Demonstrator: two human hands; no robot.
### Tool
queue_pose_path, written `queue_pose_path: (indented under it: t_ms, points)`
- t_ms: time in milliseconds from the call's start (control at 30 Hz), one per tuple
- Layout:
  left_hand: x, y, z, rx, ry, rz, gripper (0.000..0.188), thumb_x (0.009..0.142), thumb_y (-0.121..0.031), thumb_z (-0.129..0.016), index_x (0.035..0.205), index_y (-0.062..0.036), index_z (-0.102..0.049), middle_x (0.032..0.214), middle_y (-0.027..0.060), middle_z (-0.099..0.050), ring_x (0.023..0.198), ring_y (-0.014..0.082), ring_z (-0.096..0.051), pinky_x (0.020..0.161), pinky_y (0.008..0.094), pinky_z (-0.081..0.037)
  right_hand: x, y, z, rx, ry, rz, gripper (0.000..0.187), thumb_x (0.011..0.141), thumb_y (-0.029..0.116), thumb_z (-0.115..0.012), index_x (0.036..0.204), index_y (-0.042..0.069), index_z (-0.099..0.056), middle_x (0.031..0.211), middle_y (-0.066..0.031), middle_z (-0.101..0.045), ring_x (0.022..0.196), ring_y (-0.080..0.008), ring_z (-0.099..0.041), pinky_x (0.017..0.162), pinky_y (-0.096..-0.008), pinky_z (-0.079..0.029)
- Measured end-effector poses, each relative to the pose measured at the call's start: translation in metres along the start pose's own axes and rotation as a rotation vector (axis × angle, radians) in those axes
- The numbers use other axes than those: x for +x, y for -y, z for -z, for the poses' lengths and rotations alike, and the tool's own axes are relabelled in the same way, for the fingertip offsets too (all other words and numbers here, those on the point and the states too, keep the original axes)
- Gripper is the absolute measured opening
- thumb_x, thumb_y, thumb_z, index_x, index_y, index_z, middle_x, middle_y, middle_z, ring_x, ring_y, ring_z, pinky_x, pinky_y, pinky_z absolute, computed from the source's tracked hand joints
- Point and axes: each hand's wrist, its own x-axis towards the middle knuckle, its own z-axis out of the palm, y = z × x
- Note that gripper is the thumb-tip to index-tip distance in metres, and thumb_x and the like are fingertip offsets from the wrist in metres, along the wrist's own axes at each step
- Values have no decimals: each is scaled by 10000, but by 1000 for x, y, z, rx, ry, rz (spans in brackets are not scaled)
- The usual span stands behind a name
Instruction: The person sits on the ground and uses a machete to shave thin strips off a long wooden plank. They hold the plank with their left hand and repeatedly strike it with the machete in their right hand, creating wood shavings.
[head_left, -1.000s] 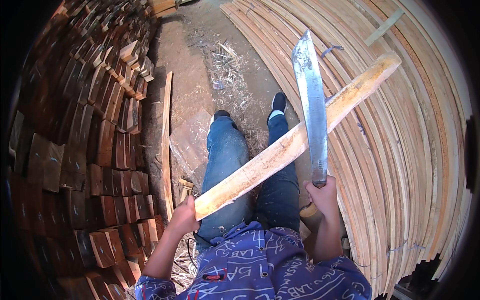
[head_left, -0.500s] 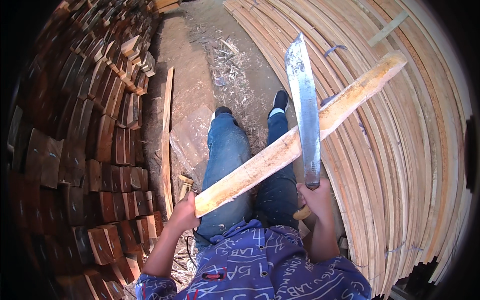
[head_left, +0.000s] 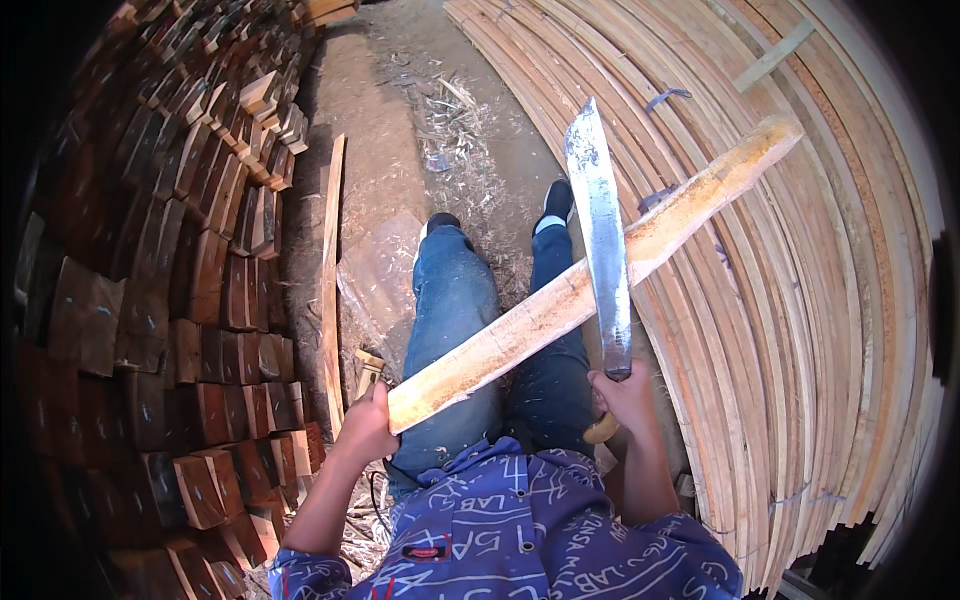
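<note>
Left hand gripping near end of long pale-brown wooden slat; right hand clasping broad silver steel machete, crossing above slat

Left grip and right grip both clenched, forearms apart

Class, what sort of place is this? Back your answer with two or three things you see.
Probably a timber yard or woodworking site: long boards are stacked on the right, wooden blocks are piled on the left, and wood shavings litter the ground between.
</note>
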Motion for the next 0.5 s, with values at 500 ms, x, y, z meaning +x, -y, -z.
queue_pose_path:
  t_ms: [500]
  points:
    - [1,-12,9,25,34,-2,498,618,-24,-702,1029,24,-423,969,284,-588,904,473,-615,790,493,-519,1,3,8,-233,159,65,212,832,64,-706,680,31,-563,547,-16,-552,434,-92,-519,399,-258,-386]
